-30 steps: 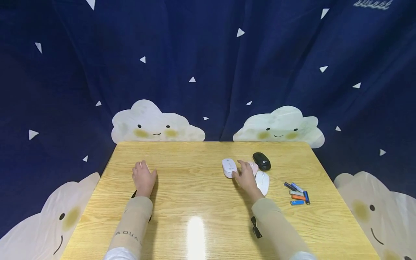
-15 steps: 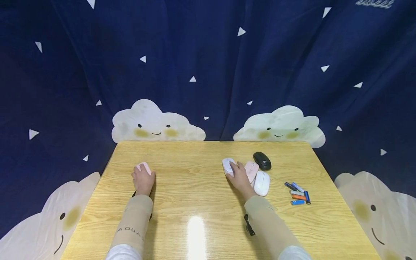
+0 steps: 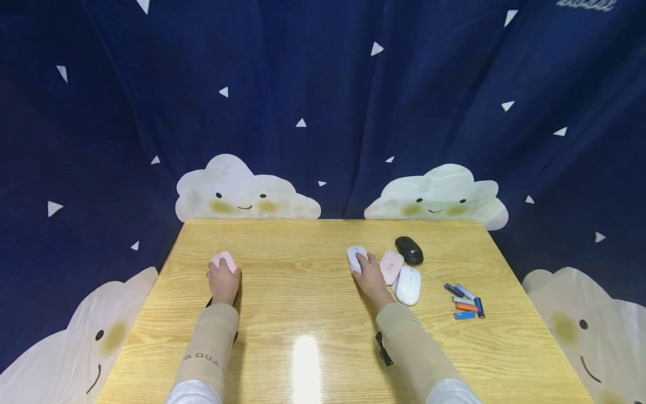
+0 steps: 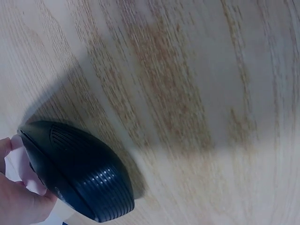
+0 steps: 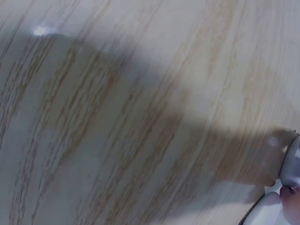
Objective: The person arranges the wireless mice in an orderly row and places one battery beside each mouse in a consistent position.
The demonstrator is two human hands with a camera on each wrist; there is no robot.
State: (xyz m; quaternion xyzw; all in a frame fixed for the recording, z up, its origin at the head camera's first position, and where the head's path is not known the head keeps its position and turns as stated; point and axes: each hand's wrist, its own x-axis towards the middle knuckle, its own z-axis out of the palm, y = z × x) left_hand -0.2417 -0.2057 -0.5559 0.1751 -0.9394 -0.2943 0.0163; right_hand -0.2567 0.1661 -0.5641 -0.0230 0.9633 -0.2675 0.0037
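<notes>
In the head view my left hand [image 3: 224,282] grips a pink computer mouse [image 3: 225,259] on the left of the wooden table. The left wrist view shows a black mouse [image 4: 84,171] close by that hand; the head view hides it. My right hand [image 3: 372,280] holds a white mouse [image 3: 356,251] right of the middle, fingers over its top. Just right of this hand lie another pink mouse [image 3: 391,267] and a white mouse [image 3: 409,286], with a black mouse [image 3: 409,250] behind them. The right wrist view catches only a fingertip at its right edge, between a grey surface and a white one.
Several small coloured cylinders, like batteries [image 3: 465,306], lie loosely grouped at the table's right. A dark blue curtain [image 3: 323,112] with white clouds and triangles hangs behind the wooden table [image 3: 292,292].
My right hand has moved left from beside the pink mouse and now covers part of the white mouse. My left hand has drawn slightly back, exposing more of its pink mouse.
</notes>
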